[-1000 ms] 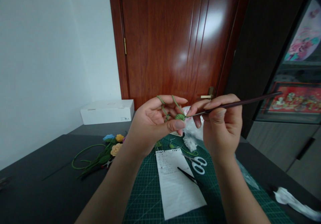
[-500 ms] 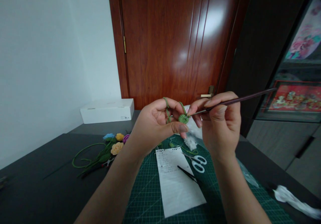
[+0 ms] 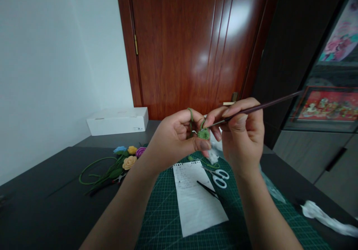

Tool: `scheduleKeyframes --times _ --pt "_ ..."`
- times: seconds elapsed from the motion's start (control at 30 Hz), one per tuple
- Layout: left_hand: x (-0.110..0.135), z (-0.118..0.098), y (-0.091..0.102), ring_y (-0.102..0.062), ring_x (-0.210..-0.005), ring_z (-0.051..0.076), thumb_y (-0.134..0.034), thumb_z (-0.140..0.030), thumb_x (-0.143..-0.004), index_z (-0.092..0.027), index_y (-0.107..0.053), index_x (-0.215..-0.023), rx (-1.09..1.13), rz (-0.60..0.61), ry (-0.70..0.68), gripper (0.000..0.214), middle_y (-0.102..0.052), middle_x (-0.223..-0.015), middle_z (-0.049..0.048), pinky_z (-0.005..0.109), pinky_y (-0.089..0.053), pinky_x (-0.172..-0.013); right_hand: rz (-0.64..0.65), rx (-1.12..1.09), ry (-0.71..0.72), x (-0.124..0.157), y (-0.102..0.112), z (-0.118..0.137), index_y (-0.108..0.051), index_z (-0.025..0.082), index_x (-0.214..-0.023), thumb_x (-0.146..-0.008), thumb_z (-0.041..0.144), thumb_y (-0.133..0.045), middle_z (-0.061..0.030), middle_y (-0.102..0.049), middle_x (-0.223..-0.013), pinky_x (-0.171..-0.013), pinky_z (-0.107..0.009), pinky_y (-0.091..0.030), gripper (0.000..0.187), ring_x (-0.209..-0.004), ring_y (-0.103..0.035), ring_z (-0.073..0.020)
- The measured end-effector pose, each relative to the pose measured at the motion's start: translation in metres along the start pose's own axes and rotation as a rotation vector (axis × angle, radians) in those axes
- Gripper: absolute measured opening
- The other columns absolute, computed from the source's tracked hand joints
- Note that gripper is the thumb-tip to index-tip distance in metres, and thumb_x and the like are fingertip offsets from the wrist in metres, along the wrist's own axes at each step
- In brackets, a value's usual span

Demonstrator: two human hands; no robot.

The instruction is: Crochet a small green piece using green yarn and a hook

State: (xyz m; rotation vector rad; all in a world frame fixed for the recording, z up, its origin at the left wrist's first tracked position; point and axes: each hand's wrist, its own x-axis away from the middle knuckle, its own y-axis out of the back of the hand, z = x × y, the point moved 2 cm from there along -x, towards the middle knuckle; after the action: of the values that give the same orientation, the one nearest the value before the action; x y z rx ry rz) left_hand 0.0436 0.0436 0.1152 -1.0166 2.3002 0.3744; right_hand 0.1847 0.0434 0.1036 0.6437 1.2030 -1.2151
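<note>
My left hand [image 3: 179, 140] pinches a small round green crochet piece [image 3: 203, 133] between thumb and fingers. Green yarn [image 3: 191, 113] loops round its index finger. My right hand [image 3: 242, 132] is closed on a crochet hook [image 3: 257, 107] with a dark handle, held like a pen, its far end sloping up to the right. The hook's metal shaft reaches to the upper edge of the green piece. The tip is hidden among the stitches and fingers. Both hands are raised above the table, close together.
Below lie a green cutting mat [image 3: 162, 209], a handwritten sheet [image 3: 195, 205], white-handled scissors [image 3: 219, 178], black tweezers [image 3: 207, 189] and white stuffing [image 3: 213, 156]. Crocheted flowers [image 3: 129, 162] are at left, before a white box [image 3: 117, 122]. White cloth-like material [image 3: 327, 220] sits at right.
The hook and my right hand have shifted slightly left. The green piece has turned a little in my left hand. The whole view has moved slightly.
</note>
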Motion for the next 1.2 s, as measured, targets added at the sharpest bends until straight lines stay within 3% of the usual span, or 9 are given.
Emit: scheduleKeyframes --times 0.37,0.67,0.83,0.93,1.03,1.2 --pt "-0.001 0.0 0.001 -0.068 -0.051 0.013 -0.092 -0.019 -0.071 -0.013 -0.065 -0.086 0.035 -0.083 0.009 0.031 -0.07 -0.066 -0.001 0.023 -0.061 -0.049 -0.008 -0.01 0.03 -0.003 0.003 0.0 -0.059 0.026 -0.094 -0.101 0.038 -0.061 -0.0007 -0.076 -0.081 -0.042 -0.021 -0.042 0.014 -0.052 -0.059 -0.011" --pt "-0.001 -0.001 0.001 -0.067 -0.053 0.012 -0.091 -0.02 -0.072 -0.014 -0.064 -0.081 0.071 -0.008 0.039 0.03 -0.072 -0.073 0.0008 0.02 -0.058 -0.047 0.051 -0.064 0.023 -0.001 -0.001 0.002 -0.061 0.024 -0.095 -0.101 0.034 -0.062 -0.0002 -0.072 -0.078 -0.043 -0.022 -0.042 0.012 -0.047 -0.053 -0.0098" --pt "0.002 -0.002 0.001 -0.073 -0.061 0.017 -0.089 -0.016 -0.074 -0.015 -0.061 -0.083 0.061 0.042 0.077 0.03 -0.074 -0.074 0.0021 0.028 -0.064 -0.058 0.057 -0.089 -0.001 -0.001 -0.003 0.005 -0.061 0.024 -0.095 -0.101 0.034 -0.061 -0.0007 -0.072 -0.079 -0.046 -0.021 -0.042 0.012 -0.049 -0.052 -0.0092" --pt "0.005 -0.003 0.002 -0.073 -0.061 0.017 -0.089 -0.013 -0.074 -0.016 -0.059 -0.084 0.065 0.07 0.095 0.032 -0.074 -0.074 0.002 0.028 -0.063 -0.056 0.046 -0.112 -0.044 0.0 -0.005 0.006 -0.06 0.024 -0.094 -0.102 0.036 -0.06 0.0002 -0.072 -0.077 -0.046 -0.02 -0.041 0.014 -0.048 -0.048 -0.0087" --pt "0.006 -0.002 0.004 -0.069 -0.055 0.014 -0.09 -0.015 -0.073 -0.017 -0.056 -0.08 0.06 0.036 0.126 0.035 -0.07 -0.067 -0.0005 0.024 -0.06 -0.049 0.04 -0.146 -0.104 0.001 -0.008 0.004 -0.06 0.024 -0.093 -0.102 0.038 -0.059 0.0002 -0.071 -0.076 -0.045 -0.019 -0.038 0.017 -0.048 -0.047 -0.0087" --pt "0.006 -0.001 0.004 -0.067 -0.057 0.014 -0.09 -0.017 -0.073 -0.018 -0.054 -0.08 0.067 0.012 0.108 0.037 -0.069 -0.067 -0.0009 0.023 -0.059 -0.051 0.036 -0.213 -0.121 0.001 -0.01 0.002 -0.06 0.024 -0.094 -0.103 0.036 -0.058 0.0001 -0.072 -0.077 -0.045 -0.019 -0.037 0.015 -0.048 -0.05 -0.0082"
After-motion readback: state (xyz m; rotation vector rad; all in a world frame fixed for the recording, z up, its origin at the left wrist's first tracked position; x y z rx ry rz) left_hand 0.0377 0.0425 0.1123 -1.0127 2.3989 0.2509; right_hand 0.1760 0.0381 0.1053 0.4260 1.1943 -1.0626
